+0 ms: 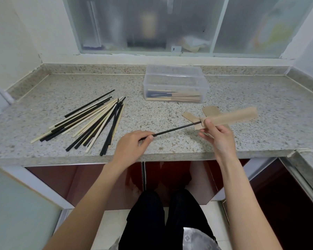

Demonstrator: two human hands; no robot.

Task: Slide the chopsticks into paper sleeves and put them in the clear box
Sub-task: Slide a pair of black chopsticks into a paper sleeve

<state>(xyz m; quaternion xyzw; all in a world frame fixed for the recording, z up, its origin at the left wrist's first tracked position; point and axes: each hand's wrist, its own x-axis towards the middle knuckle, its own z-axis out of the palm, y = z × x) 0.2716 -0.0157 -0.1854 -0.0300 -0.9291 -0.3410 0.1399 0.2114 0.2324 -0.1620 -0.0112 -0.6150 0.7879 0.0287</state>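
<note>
head | left hand (132, 144) pinches chopstick (177, 128) | tip in right hand's (218, 136) sleeve (231, 117)

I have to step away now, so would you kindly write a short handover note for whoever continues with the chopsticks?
Left hand: pinches the end of one black chopstick.
Right hand: holds a brown paper sleeve by its mouth; the chopstick tip is just at the opening.
Done: several sleeved chopsticks already lie in the clear box at the back.
Left: push this one in and box it, then sleeve the loose pile of black and pale chopsticks on the left. Spare sleeves lie beneath the right hand's grip.
</note>
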